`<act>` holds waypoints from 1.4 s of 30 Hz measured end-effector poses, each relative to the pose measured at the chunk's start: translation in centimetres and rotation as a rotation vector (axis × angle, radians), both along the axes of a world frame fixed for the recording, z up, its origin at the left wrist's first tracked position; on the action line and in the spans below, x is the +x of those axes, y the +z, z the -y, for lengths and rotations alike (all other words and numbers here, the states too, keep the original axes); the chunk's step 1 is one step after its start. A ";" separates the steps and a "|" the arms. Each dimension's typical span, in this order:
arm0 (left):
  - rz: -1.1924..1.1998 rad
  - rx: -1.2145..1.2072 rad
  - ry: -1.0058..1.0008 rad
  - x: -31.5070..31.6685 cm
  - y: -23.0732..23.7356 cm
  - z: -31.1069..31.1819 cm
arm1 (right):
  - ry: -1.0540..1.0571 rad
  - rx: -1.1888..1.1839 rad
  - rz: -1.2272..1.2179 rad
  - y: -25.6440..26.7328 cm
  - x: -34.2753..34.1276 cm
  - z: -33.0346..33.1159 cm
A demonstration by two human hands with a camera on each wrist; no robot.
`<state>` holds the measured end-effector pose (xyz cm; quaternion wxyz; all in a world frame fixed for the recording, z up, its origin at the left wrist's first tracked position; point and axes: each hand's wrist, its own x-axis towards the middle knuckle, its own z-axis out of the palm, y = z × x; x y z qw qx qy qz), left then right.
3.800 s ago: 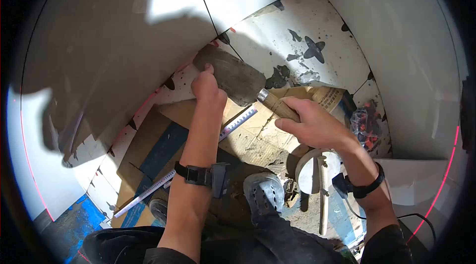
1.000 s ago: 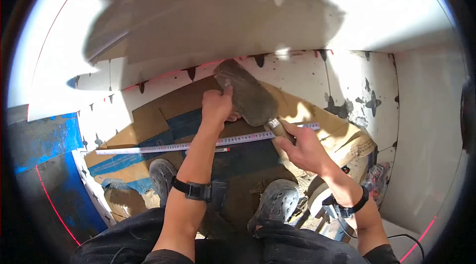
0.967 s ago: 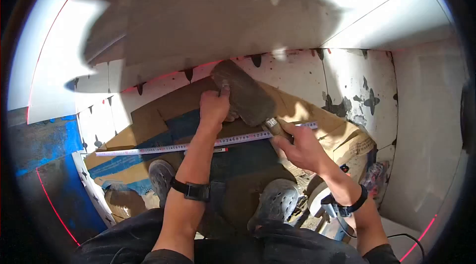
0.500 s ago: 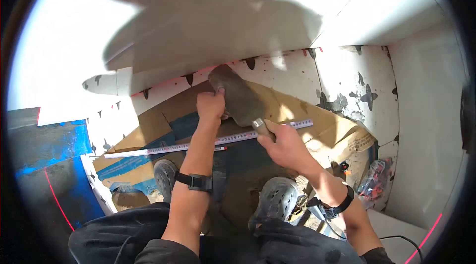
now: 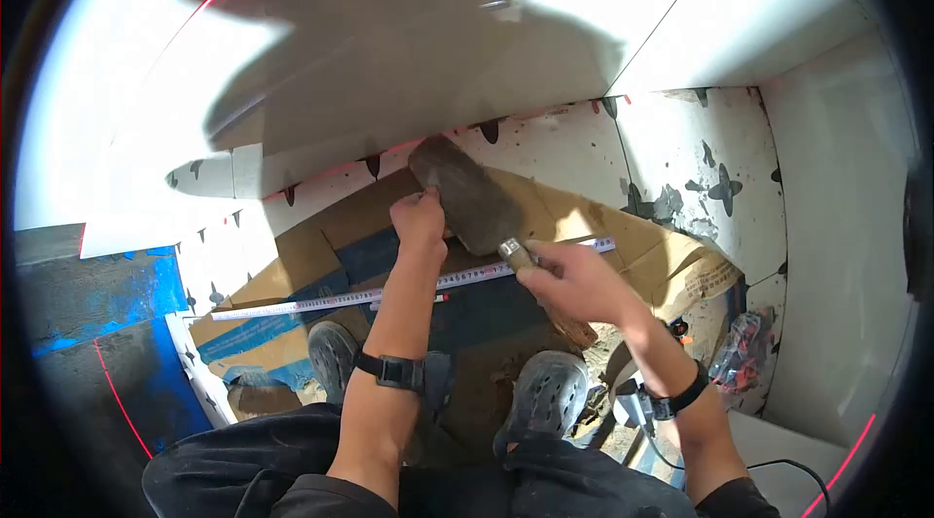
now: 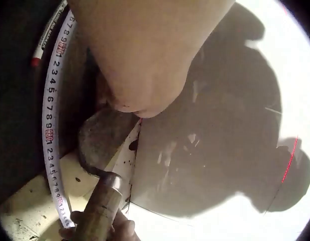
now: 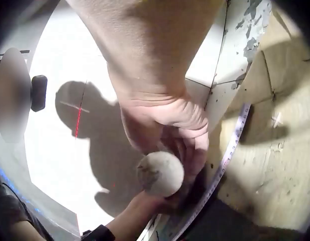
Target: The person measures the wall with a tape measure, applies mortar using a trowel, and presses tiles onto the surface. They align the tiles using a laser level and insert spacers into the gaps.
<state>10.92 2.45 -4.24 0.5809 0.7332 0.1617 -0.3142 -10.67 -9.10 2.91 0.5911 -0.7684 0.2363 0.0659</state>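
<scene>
A trowel with a wide, dirty grey blade and a wooden handle is held between both hands, its far end close to the foot of the large tile wall. My right hand grips the handle; in the right wrist view the handle's round butt shows below the palm. On the blade's left edge, my left hand pinches with the thumb on top, other fingers mostly hidden. A white tape measure strip runs beneath the arms. Beside it lies a red-capped marker.
Cardboard covers the floor over white tiles with black clips along the wall joint. Two grey clogs stand on it. A plastic bag with red pieces sits by the right wall. A red laser line crosses the wall.
Since the oldest frame, the trowel has moved left along the wall, away from the corner, with both hands on it. The view has turned left. During the last second, shifts are slight.
</scene>
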 end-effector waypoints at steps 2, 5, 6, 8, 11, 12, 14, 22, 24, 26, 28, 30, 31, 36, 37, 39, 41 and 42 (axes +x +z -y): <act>0.009 0.011 0.017 -0.1 -0.2 -0.1 | -0.063 0.007 -0.036 0.2 -0.3 1.4; 0.039 -0.042 0.047 0.1 -1.6 -0.2 | -0.194 0.048 -0.046 -0.8 -0.3 4.3; 0.056 -0.102 0.067 0.1 -2.0 -0.3 | -0.262 -0.006 -0.028 -2.0 -0.4 5.3; 0.041 -0.074 0.060 -0.1 -1.1 -0.2 | -0.408 -0.012 -0.011 -2.7 0.0 6.3; 0.041 -0.028 0.071 -0.1 -0.7 -0.1 | -0.469 0.020 -0.014 -2.8 0.5 7.1; 0.050 -0.012 0.086 -0.1 -0.5 0.1 | -0.485 -0.005 -0.008 -2.7 0.6 7.1; 0.025 -0.030 0.096 -0.3 0.0 0.2 | -0.466 -0.013 -0.003 -3.1 0.5 7.0; 0.065 0.029 0.029 0.1 -0.9 -0.4 | -0.564 -0.346 0.013 -5.6 1.3 9.2; -0.001 -0.070 0.085 0.1 -1.3 -0.6 | -0.593 -0.533 0.020 -6.5 2.1 10.5; -0.012 -0.117 0.094 -0.2 -0.9 -0.2 | -0.634 -0.617 0.037 -7.5 3.2 11.9; -0.025 -0.128 0.121 -0.4 0.2 0.1 | -0.688 -0.731 0.091 -9.1 4.3 13.1; -0.018 -0.131 0.118 -0.4 -0.1 0.0 | -0.721 -0.717 0.047 -9.4 5.4 13.9; -0.009 -0.132 0.128 -0.3 -0.2 -0.1 | -0.742 -0.699 0.008 -9.5 5.9 14.3; -0.012 -0.157 0.089 -0.3 -0.1 -0.4 | -0.742 -0.822 0.155 -11.2 6.7 15.0; -0.014 -0.195 0.082 -0.2 -0.2 -0.5 | -0.741 -0.821 0.152 -11.2 6.7 15.1; -0.017 -0.193 0.072 0.0 -0.6 -0.9 | -0.736 -0.786 0.133 -10.9 6.8 15.1; -0.018 -0.192 0.061 0.1 -0.9 -1.1 | -0.748 -0.766 0.108 -10.3 6.8 14.8; -0.028 -0.202 0.080 0.1 -0.6 -1.0 | -0.761 -0.749 0.085 -10.2 6.8 14.8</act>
